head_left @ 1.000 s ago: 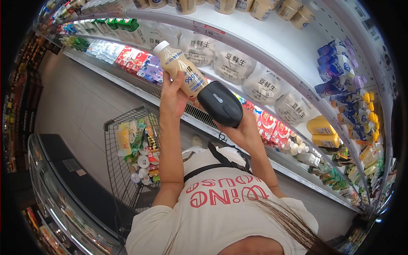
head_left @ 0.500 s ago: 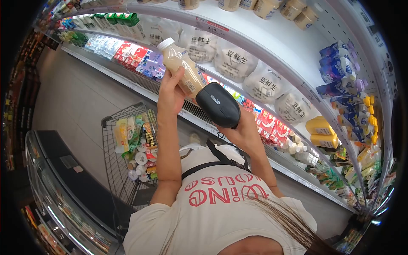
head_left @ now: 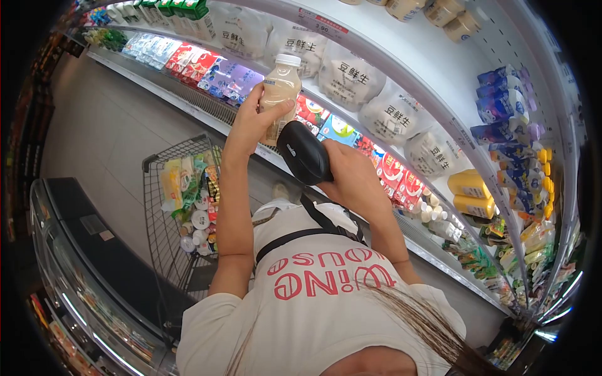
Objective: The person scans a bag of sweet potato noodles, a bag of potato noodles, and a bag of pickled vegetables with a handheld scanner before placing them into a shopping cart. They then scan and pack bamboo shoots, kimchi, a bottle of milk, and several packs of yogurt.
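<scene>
My left hand [head_left: 246,125] is closed around a cream-coloured plastic bottle [head_left: 281,84] with a white cap, the thumb across its front. The bottle stands nearly upright, cap toward the shelf. In my right hand [head_left: 352,173] is a black handheld barcode scanner [head_left: 303,152], its rounded head close to the lower part of the bottle and overlapping it in this view. The scanner's handle is mostly hidden behind its head and my fingers.
A wire shopping cart [head_left: 152,207] with groceries stands at my left, beside a dark-topped display case [head_left: 75,216]. Ahead runs a chilled shelf [head_left: 376,47] holding white bags [head_left: 351,74], yellow bottles [head_left: 471,183], blue packs [head_left: 498,109] and red cartons [head_left: 401,182].
The bottle has turned more upright and shifted right, its label side rotated. The scanner has moved slightly left and tilted, and more of my right hand shows.
</scene>
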`<state>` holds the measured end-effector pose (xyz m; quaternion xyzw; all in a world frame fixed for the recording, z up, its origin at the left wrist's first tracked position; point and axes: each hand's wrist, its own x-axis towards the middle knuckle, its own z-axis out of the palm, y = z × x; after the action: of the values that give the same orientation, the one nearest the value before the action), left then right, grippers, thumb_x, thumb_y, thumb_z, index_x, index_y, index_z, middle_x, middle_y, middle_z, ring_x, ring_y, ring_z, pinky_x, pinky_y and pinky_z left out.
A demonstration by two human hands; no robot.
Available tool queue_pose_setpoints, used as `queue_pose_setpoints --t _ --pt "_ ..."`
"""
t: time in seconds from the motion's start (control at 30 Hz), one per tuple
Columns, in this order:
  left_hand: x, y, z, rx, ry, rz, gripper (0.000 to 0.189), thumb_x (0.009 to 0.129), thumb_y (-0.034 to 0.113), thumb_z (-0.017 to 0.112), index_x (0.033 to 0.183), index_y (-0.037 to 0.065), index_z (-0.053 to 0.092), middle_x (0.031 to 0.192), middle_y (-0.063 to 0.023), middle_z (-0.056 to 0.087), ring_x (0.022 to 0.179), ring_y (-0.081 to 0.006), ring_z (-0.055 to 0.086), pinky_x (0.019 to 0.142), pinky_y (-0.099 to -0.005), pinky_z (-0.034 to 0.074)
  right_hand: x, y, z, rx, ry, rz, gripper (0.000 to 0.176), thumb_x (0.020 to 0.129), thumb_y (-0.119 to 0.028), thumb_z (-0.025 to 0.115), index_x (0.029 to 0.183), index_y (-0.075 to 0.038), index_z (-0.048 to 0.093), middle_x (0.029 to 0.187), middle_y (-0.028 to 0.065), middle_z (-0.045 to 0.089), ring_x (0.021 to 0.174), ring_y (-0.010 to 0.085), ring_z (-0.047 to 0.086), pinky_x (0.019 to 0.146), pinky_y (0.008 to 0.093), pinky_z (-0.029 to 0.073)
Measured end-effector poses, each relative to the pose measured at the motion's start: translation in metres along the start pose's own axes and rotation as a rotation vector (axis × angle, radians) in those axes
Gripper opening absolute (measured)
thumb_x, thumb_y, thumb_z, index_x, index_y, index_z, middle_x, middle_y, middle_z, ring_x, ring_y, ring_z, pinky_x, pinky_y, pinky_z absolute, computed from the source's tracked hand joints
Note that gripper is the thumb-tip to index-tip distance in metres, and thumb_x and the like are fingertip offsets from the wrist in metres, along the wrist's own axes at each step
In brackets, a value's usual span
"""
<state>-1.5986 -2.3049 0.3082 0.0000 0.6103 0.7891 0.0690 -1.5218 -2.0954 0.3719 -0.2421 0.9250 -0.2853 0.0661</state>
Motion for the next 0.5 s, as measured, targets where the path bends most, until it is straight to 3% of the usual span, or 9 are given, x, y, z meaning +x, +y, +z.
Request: queue_pose_setpoints --t 0.13,0.23,0.3,0.37,0.5 --pt "-0.004 -0.002 -0.004 -0.044 0.001 0.004 0.052 0.085 0.015 0.070 0.128 -0.002 0.046 0.112 -0.0109 0.061 0.098 -0.0170 0.063 0.083 -0.0287 0.052 0.004 -0.005 0.002 0.011 0.013 -0.011 0.045 0.068 -0.009 0.075 0.108 -0.001 0.054 0.089 0.0177 0.063 0.084 0.0389 0.062 0.072 0.0434 0.048" --pt "-0.009 -0.017 -0.016 -0.126 0.071 -0.006 0.054 0.080 0.019 0.074 0.125 0.001 0.049 0.109 -0.0087 0.060 0.095 -0.0159 0.061 0.083 -0.0300 0.050 0.002 -0.009 0.000 0.197 0.020 -0.021 0.045 0.068 -0.009 0.075 0.107 -0.002 0.054 0.088 0.0192 0.063 0.082 0.0383 0.063 0.071 0.0430 0.049" --pt "-0.025 -0.024 -0.024 -0.391 0.162 -0.041 0.052 0.081 0.016 0.071 0.126 0.002 0.048 0.109 -0.0070 0.058 0.096 -0.0156 0.059 0.085 -0.0304 0.049 0.000 -0.005 0.007 0.312 -0.010 0.046 0.044 0.069 -0.008 0.075 0.109 -0.001 0.057 0.088 0.0200 0.066 0.078 0.0365 0.065 0.070 0.0386 0.050" --pt "-0.039 -0.045 -0.043 -0.622 0.245 0.060 0.052 0.080 0.006 0.069 0.127 0.005 0.046 0.113 -0.0067 0.056 0.106 -0.0184 0.056 0.093 -0.0357 0.048 0.000 0.000 0.016 0.305 -0.046 0.055 0.041 0.070 -0.007 0.074 0.107 0.000 0.058 0.085 0.0202 0.066 0.074 0.0346 0.066 0.068 0.0365 0.050" --pt "-0.079 -0.114 -0.116 -0.925 0.552 0.099 0.050 0.079 -0.001 0.066 0.125 0.008 0.048 0.112 -0.0070 0.057 0.106 -0.0245 0.058 0.093 -0.0465 0.048 -0.006 0.021 0.041 0.271 -0.191 0.071 0.039 0.071 -0.008 0.073 0.105 0.000 0.058 0.081 0.0201 0.065 0.074 0.0346 0.065 0.068 0.0372 0.049"
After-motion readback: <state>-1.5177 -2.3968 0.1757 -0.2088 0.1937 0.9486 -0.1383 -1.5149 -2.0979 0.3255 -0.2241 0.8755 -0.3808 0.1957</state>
